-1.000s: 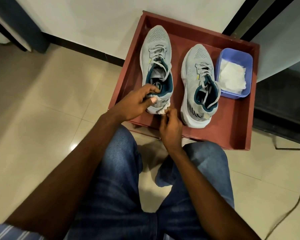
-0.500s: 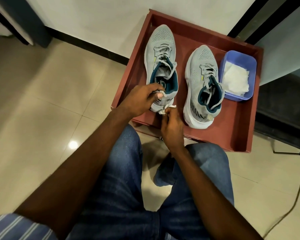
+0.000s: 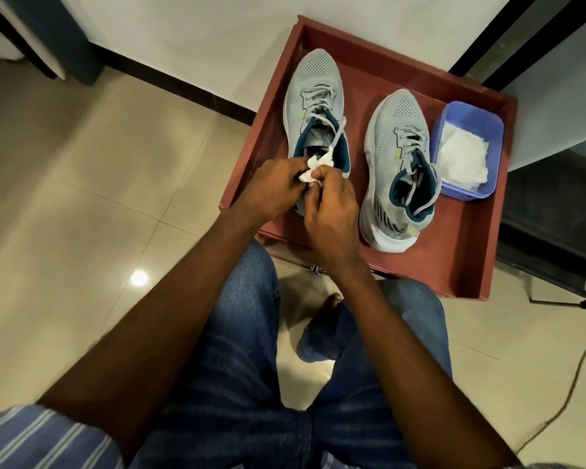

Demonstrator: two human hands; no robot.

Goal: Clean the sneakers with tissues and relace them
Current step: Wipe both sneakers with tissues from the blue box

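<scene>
Two grey sneakers with teal lining stand side by side in a red-brown tray (image 3: 467, 258), toes pointing away from me. Over the heel of the left sneaker (image 3: 315, 82), my left hand (image 3: 271, 191) and my right hand (image 3: 332, 211) meet and together hold a small crumpled white tissue (image 3: 78, 169). Both hands' fingers curl round the tissue. The left sneaker's heel is hidden behind my hands. A loose grey lace runs from that shoe down toward the tissue. The right sneaker (image 3: 396, 157) stands untouched, its laces loose.
A blue plastic tub (image 3: 467, 194) with white tissues sits in the tray's right side. The tray stands against a white wall with a dark skirting. My knees in jeans are below the tray. A cable lies on the tiled floor at right.
My left hand has let go of the left sneaker's heel collar. Both hands have come together above the heel and now hold the tissue between them.
</scene>
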